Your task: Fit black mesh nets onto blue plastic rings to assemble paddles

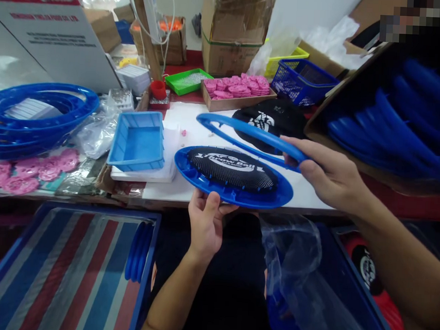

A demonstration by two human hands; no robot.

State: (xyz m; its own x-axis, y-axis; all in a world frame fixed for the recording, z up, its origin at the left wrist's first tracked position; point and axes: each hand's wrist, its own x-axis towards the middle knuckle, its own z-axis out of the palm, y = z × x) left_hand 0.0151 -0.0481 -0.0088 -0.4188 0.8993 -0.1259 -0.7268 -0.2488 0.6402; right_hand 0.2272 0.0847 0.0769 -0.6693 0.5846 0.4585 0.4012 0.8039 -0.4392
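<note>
A blue ring with black printed mesh (pixel 234 173) across its middle is tilted over the table's front edge. My left hand (pixel 206 223) grips its near rim from below, thumb on the edge. Above it, my right hand (pixel 325 174) holds a second, open blue ring (pixel 250 130) by its right end, fingers wrapped round the rim. The two rings are apart at the right and overlap in view at the left. Behind the open ring lies black printed mesh fabric (pixel 287 119) on the white work surface (pixel 182 110).
A light blue bin (pixel 137 142) stands left of the rings. Stacked blue rings (pixel 43 123) and pink pieces (pixel 33 169) lie at far left. A box of pink pieces (pixel 217 104) is behind. A carton of blue rings (pixel 389 128) stands right, with striped-lined crate (pixel 73 270) below left.
</note>
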